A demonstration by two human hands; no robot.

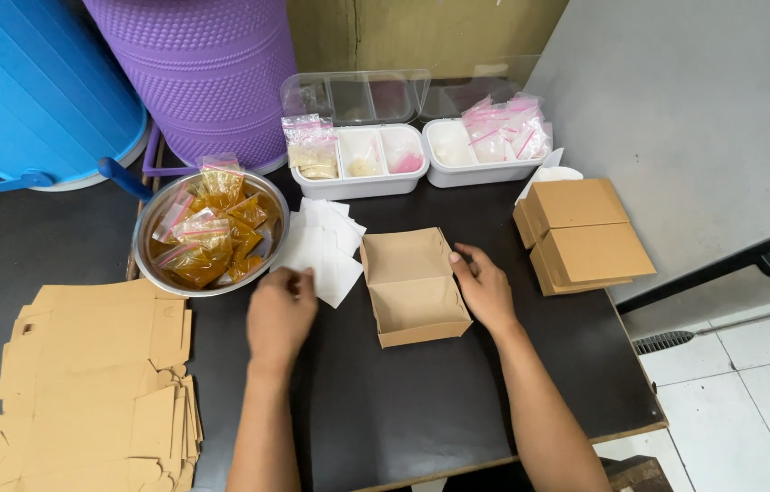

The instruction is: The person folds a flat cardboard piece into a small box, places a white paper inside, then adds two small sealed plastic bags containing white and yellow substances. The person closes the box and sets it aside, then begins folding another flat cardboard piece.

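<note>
Here the fingers of the left hand (280, 314) are curled together, pinching the near edge of the white paper sheets (323, 246) that lie fanned on the dark bench (421, 401). The fingers of the right hand (485, 290) are pressed against the right wall of the open cardboard box (412, 284), thumb at its rim, steadying it.

To do this well, I judge the left hand should peel off a single sheet, sliding it free with thumb and forefinger so the rest stay stacked, while the right hand keeps the box from skating.

The box sits mid-bench between the two hands, mouth facing up, its long axis running away from the person and tilted slightly to the left at the far end.

Further out: a metal bowl (210, 232) of orange sauce sachets to the left, flat box blanks (98, 383) at the near left, white divided trays (362, 162) beyond, and closed boxes (582, 235) stacked on the right.
</note>
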